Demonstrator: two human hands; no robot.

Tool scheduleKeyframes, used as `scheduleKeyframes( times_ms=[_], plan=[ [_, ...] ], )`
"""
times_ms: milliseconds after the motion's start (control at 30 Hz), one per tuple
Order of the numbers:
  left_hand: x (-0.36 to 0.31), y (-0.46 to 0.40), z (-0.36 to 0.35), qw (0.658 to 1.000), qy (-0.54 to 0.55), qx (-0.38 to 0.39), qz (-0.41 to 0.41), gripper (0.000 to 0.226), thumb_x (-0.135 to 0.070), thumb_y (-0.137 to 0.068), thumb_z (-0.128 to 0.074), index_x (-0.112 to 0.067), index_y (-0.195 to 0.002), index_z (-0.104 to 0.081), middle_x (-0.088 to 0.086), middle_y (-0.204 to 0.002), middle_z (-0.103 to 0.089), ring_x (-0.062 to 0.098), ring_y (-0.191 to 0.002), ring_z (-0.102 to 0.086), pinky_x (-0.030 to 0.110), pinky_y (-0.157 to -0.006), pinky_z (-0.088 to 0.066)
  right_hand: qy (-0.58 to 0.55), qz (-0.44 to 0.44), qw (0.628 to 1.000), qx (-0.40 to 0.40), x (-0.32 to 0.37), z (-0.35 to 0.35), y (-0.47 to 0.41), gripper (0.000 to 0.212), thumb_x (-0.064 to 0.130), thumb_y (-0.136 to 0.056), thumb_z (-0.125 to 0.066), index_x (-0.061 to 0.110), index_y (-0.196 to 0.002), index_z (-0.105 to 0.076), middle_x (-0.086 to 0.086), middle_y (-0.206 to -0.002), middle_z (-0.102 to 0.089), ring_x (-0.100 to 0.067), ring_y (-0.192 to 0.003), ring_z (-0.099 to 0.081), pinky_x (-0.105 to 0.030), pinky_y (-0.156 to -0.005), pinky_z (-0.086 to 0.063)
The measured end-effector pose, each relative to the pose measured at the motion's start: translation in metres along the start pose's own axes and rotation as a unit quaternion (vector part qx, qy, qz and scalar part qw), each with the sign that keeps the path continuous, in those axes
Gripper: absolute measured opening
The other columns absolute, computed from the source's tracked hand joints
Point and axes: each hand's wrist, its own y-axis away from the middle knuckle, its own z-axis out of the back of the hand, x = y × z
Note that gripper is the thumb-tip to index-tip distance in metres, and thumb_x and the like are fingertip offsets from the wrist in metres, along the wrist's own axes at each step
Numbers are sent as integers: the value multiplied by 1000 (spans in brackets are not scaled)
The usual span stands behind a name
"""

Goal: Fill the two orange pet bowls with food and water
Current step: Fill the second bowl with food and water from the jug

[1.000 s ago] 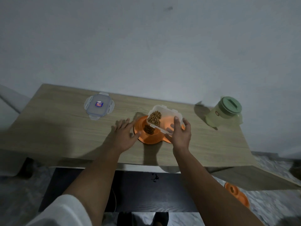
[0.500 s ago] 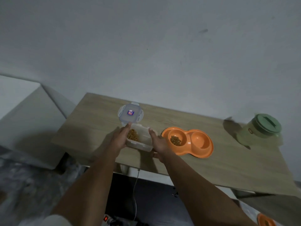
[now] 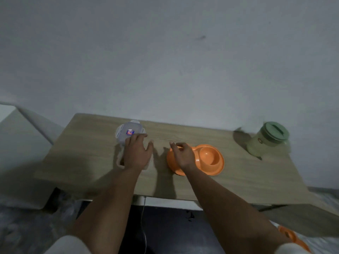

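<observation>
2 hands [image 3: 138,153] [image 3: 182,154] spread (nothing held) | left over container [image 3: 120,160] | right over orange bowls [image 3: 211,158]

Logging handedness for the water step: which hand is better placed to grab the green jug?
Probably the right hand. It hovers open over the orange double bowl, on the side of the green-lidded jug. The left hand is farther away, over the food container.
</observation>
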Motion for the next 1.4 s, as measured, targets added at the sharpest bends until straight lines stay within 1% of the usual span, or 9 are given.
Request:
scheduleKeyframes(
  times_ms=[133, 267, 467, 667, 867, 1000, 1167, 1300, 1400],
  plan=[
    [-46, 0, -38, 972, 75, 222, 19, 54, -50, -86, -61, -24, -132, -56, 6, -133, -56, 28, -125, -53, 40, -104, -45, 51, 2, 995, -88, -24, 61, -22, 39, 41, -101, -60, 10, -119, -72, -10, -116, -75, -28, -111, -68, -30, -87, -47],
    [-58, 18, -86, 929, -64, 363, 34, 113, -86, -57, -52, -30, -151, -25, 10, -155, -38, 32, -142, -36, 47, -112, -37, 134, -56, 981, -132, -60, 104, -40, 39, 28, -99, -56, 14, -134, -65, -17, -131, -67, -37, -122, -63, -38, -99, -50],
    [-55, 37, -115, 925, -94, 364, 62, 135, -60, -54, -81, -18, -157, -5, 12, -163, -14, 35, -149, -18, 49, -118, -28, 161, -176, 970, -50, -106, 130, -53, 53, 32, -95, -61, 11, -142, -50, -23, -143, -50, -42, -130, -52, -43, -103, -46],
    [-67, 47, -141, 946, -78, 312, 32, 131, -63, -58, -79, -19, -157, -6, 10, -166, -11, 25, -152, -19, 45, -115, -36, 152, -167, 974, -29, -129, 152, -63, 44, 25, -98, -53, 9, -139, -52, -21, -142, -50, -37, -113, -52, -34, -84, -38],
    [-95, 48, -168, 949, -72, 305, 19, 130, -67, -61, -77, -21, -158, -3, 5, -167, -9, 25, -153, -15, 47, -116, -34, 142, -165, 975, -50, -140, 192, -78, 41, 21, -97, -51, 9, -135, -55, -22, -137, -54, -37, -127, -51, -37, -90, -44],
    [-114, 49, -183, 948, -75, 308, 25, 128, -61, -67, -80, -18, -159, -3, 7, -168, -6, 29, -154, -11, 45, -120, -27, 223, -47, 965, -126, -126, 219, -77, 44, 37, -98, -54, 20, -139, -56, -12, -138, -53, -35, -120, -60, -44, -94, -51],
    [-122, 47, -189, 950, -87, 298, 35, 129, -62, -64, -81, -20, -158, -4, 5, -167, -9, 29, -152, -13, 46, -117, -32, 113, 181, 945, -247, -91, 265, -83, 21, 29, -98, -61, 20, -115, -69, 3, -106, -68, -14, -97, -64, -35, -81, -55],
    [-126, 50, -190, 951, -82, 295, 49, 128, -63, -65, -81, -21, -158, -3, 3, -168, -8, 32, -153, -11, 48, -118, -29, 64, 199, 919, -334, -82, 315, -97, 20, 31, -97, -60, 19, -111, -68, 3, -103, -65, -18, -100, -62, -43, -84, -55],
    [-128, 53, -191, 953, -77, 287, 53, 126, -63, -67, -79, -22, -159, -3, 1, -168, -7, 33, -154, -8, 49, -119, -28, 71, 108, 911, -391, -92, 344, -106, 33, 43, -93, -60, 22, -119, -57, -4, -119, -60, -28, -115, -55, -48, -94, -48]
  ],
)
